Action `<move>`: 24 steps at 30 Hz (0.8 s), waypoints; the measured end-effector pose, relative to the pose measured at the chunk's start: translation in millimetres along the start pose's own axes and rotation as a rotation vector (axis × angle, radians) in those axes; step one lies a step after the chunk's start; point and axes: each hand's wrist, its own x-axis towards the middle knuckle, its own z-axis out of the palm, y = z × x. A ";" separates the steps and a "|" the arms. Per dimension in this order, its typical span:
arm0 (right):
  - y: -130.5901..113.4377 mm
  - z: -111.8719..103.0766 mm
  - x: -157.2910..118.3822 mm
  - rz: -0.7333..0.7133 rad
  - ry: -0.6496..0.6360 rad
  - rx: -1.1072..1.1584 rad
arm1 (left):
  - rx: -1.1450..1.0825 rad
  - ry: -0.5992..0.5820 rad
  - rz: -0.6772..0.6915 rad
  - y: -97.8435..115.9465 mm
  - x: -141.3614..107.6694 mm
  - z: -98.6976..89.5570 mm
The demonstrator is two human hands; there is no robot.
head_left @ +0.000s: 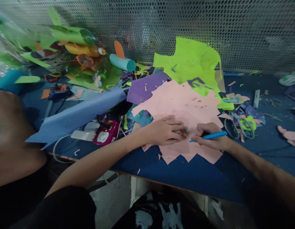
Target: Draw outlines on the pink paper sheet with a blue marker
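Note:
A large pink sheet [171,101] with jagged cut edges lies on the blue table in front of me. My left hand [166,130] rests flat on it, fingers stretched toward the right and pressing it down. Something small and pale shows by those fingertips, too unclear to name. In my right hand [209,135] is a blue pen [215,135], held between thumb and fingers, its tip at the pink surface close to my left fingers. Behind the pink sheet are a purple sheet [147,86] and a bright green sheet [190,63].
At left lie a rolled blue sheet [85,111] and a magenta power box [106,132] with cables. Plastic bottles with coloured paper [82,49] stand behind. Eyeglasses [246,128] and paper scraps lie at right. Another person's arm [16,127] is at far left.

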 end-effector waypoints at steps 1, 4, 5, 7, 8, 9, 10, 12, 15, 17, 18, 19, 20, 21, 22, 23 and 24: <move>0.6 0.3 0.6 0.001 -0.011 -0.029 | -0.004 -0.001 -0.003 0.0 0.1 0.1; 1.3 0.2 0.9 -0.008 -0.032 -0.085 | -0.001 -0.011 -0.011 -0.1 1.0 0.6; 1.4 0.0 0.7 -0.010 -0.038 -0.092 | 0.005 -0.016 -0.009 0.0 1.3 0.5; 1.7 -0.2 0.4 -0.017 -0.041 -0.102 | 0.018 -0.028 -0.008 0.5 1.7 0.1; 1.9 -0.2 0.3 -0.021 -0.037 -0.107 | 0.021 -0.033 -0.011 0.8 1.8 -0.2; 2.2 -0.1 0.3 -0.024 -0.028 -0.114 | 0.022 -0.036 -0.015 1.1 1.7 -0.4; 2.6 0.0 0.3 -0.026 -0.019 -0.121 | 0.021 -0.034 -0.018 1.3 1.4 -0.4; 3.7 0.3 0.3 -0.028 -0.014 -0.133 | 0.017 -0.006 -0.017 1.5 0.6 0.1; 6.2 0.9 -0.1 -0.027 -0.030 -0.166 | 0.020 0.047 0.002 1.0 -0.4 1.6; 8.0 1.2 -0.7 -0.014 0.007 -0.195 | 0.024 0.059 0.007 0.6 -0.7 2.3; 8.6 1.1 -1.0 -0.003 0.032 -0.201 | 0.022 0.060 0.007 0.5 -0.7 2.6; 8.9 1.0 -1.2 0.008 0.054 -0.199 | 0.018 0.065 0.005 0.4 -0.6 2.8; 8.9 0.7 -1.2 0.014 0.062 -0.189 | 0.013 0.071 0.002 0.3 -0.6 3.0; 8.6 0.4 -1.2 0.015 0.055 -0.176 | 0.009 0.077 0.001 0.3 -0.6 3.1; 8.1 0.1 -1.0 0.010 0.038 -0.164 | 0.008 0.080 0.001 0.3 -0.6 3.1; 7.5 0.0 -0.7 0.002 0.018 -0.155 | 0.008 0.081 0.000 0.3 -0.7 3.2; 7.0 -0.1 -0.3 -0.008 -0.001 -0.154 | 0.010 0.079 0.001 0.4 -0.6 3.1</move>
